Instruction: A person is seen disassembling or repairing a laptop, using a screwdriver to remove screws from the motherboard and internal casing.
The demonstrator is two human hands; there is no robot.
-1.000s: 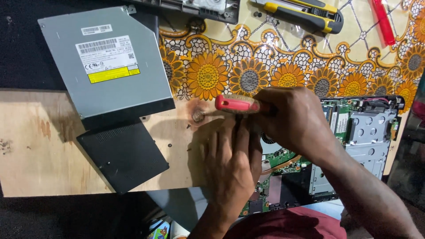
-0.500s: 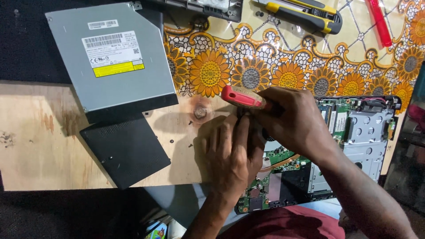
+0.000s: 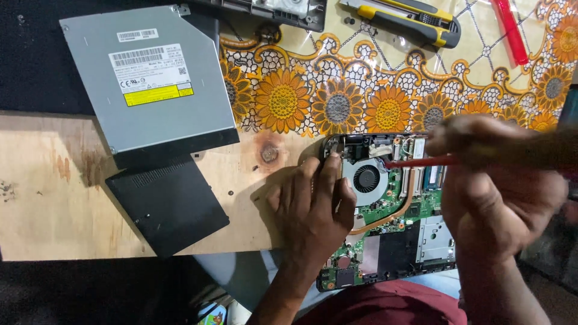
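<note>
An opened laptop base with a green circuit board and a round black cooling fan lies at the front of the wooden board. My left hand rests flat on its left edge, fingers beside the fan. My right hand, blurred, grips a red-handled screwdriver that lies almost level and points left toward the fan. A copper heat pipe curves below the fan.
A grey optical drive with labels and a black cover panel lie at the left on the wooden board. A yellow-and-black utility knife and a red tool rest on the sunflower-patterned cloth at the back.
My right hand has moved right with the screwdriver, uncovering the fan and circuit board. The screwdriver now points left toward the fan. My left hand stays at the laptop's left edge.
</note>
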